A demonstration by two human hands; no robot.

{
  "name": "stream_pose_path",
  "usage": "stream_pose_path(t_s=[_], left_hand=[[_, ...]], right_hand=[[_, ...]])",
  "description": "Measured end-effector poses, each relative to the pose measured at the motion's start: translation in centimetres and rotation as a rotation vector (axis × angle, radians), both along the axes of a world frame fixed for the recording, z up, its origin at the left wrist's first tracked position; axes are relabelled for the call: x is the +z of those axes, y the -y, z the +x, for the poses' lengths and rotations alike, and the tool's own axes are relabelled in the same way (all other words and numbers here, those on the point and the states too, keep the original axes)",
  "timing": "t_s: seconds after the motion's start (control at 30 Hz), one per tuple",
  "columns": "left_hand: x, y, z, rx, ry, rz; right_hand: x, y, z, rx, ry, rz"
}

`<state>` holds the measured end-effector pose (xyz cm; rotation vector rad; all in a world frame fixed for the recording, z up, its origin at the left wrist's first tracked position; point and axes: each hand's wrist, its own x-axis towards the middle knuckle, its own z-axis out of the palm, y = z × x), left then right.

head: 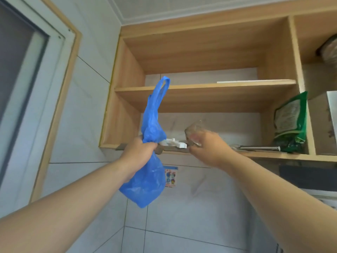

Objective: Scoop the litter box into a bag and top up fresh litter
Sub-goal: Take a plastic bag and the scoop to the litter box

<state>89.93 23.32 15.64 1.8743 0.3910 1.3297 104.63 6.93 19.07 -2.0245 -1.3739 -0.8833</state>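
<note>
Hands come first: my left hand (139, 152) is fisted tight around the gathered neck of the blue bag (145, 183), whose body hangs below my knuckles while its handles stand up in front of the wooden shelf unit (200, 86). My right hand (207, 148) is up at the lowest shelf edge, fingers curled around something clear and crinkly, maybe a plastic wrapper or cup (196, 129); blur keeps me from naming it. The two hands are apart, with a small white plastic piece (173, 142) lying on the shelf between them. Further right on that shelf sit a metal tool (259, 148) and a green pouch (290, 125) leaning against the divider, which may be the fresh litter, though I cannot read its label. No litter box shows anywhere, so I judge this as the gathering step: bag in hand, supplies being fetched. Next I need to free the right hand or bring down whatever it holds, take the litter supply, and carry everything to the box without letting the bag's neck slip.
</note>
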Motion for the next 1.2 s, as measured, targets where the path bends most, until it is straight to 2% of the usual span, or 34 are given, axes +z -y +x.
stream_pose_path(t_s=[0.23,0.5,0.73,0.97,1.2], left_hand=[[2.6,-2.5,2.3,0.005,-0.138,0.081],[3.9,-4.9,5.3,0.040,-0.206,0.048],[2.8,-5.5,8.0,0.145,-0.261,0.173],[2.3,-6.4,9.2,0.267,-0.331,0.300],[2.3,-7.0,8.7,0.234,-0.351,0.279]], right_hand=[[0.0,-2.1,0.2,-0.016,-0.152,0.115],[-0.5,-6.4,2.1,-0.147,0.021,0.091],[0.3,-9.0,4.4,-0.182,-0.017,0.053],[0.7,-10.8,5.5,-0.201,0.046,0.024],[-0.1,-10.9,5.3,-0.192,0.083,0.110]])
